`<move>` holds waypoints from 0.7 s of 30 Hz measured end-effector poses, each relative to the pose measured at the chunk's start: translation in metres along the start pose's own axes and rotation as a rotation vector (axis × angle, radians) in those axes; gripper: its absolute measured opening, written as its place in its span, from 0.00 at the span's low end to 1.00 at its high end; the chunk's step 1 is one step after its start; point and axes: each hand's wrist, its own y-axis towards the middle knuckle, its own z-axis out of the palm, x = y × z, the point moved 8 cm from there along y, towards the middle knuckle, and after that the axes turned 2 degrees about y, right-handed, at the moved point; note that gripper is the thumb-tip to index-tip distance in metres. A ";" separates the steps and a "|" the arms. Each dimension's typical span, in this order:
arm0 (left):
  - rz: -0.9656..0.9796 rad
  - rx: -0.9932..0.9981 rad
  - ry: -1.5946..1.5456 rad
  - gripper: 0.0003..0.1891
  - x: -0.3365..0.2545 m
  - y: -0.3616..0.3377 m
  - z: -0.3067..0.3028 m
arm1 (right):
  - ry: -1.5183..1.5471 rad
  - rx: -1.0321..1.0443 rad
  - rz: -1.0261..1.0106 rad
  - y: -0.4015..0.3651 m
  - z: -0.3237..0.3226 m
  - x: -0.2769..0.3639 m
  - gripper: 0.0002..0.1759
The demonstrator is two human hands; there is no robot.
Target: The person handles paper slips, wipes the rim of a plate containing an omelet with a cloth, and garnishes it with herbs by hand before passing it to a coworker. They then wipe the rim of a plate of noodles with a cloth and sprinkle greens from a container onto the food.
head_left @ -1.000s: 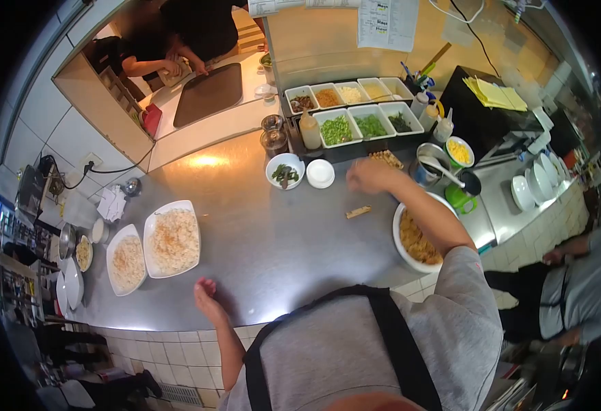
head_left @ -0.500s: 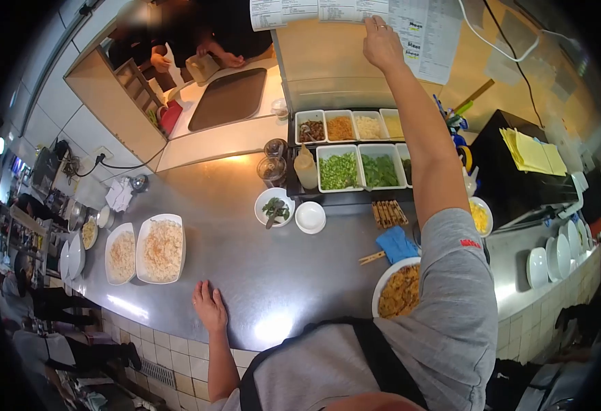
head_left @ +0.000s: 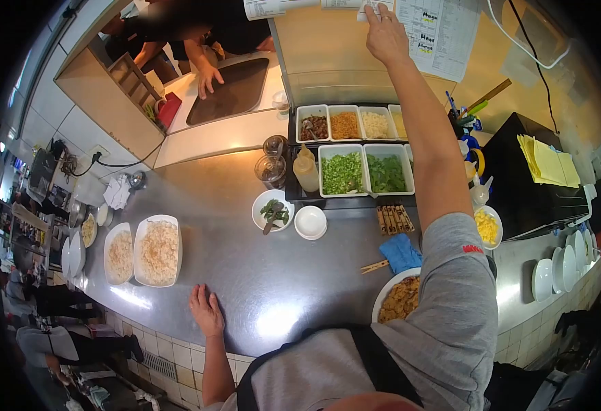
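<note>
Right hand (head_left: 386, 38) up at the wall, fingers bent and tips at a paper slip (head_left: 376, 8); slip runs off the top edge, so can't tell if it's pinched or just pressed. Nearby printed sheet (head_left: 437, 34) also cut off at top, small print unreadable.

Right arm and sleeve hide part of the bowl of brown food (head_left: 380, 301), plus the right end of the 2 rows of tubs. Dark bottle area behind the arm hard to make out. Co-worker at the pass window cut off by the frame, blurred up top.

Left hand (head_left: 206, 314) open, fingers slightly spread, on the surface (head_left: 245, 274) near its edge, holding nothing visible. 2 rice dishes (head_left: 158, 251) side by side beyond it.

Blue cloth (head_left: 400, 253) just beside the bowl, 1 clothespin (head_left: 375, 266) next to it, row of clothespins (head_left: 395, 219) above.

Vs 1.0 s ago: right hand was low over the surface, now at the wall. Vs 0.5 s ago: co-worker's hand (head_left: 208, 77) now over the brown tray (head_left: 235, 92).
</note>
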 end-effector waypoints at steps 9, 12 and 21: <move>0.007 0.008 0.014 0.20 0.002 0.000 0.003 | 0.050 0.004 0.107 -0.001 -0.003 0.005 0.33; 0.018 -0.017 0.010 0.19 0.001 0.000 0.001 | -0.010 0.170 0.087 -0.006 -0.003 0.011 0.35; 0.027 -0.014 0.015 0.19 0.004 -0.003 0.001 | -0.088 -0.045 -0.192 -0.022 -0.024 0.004 0.22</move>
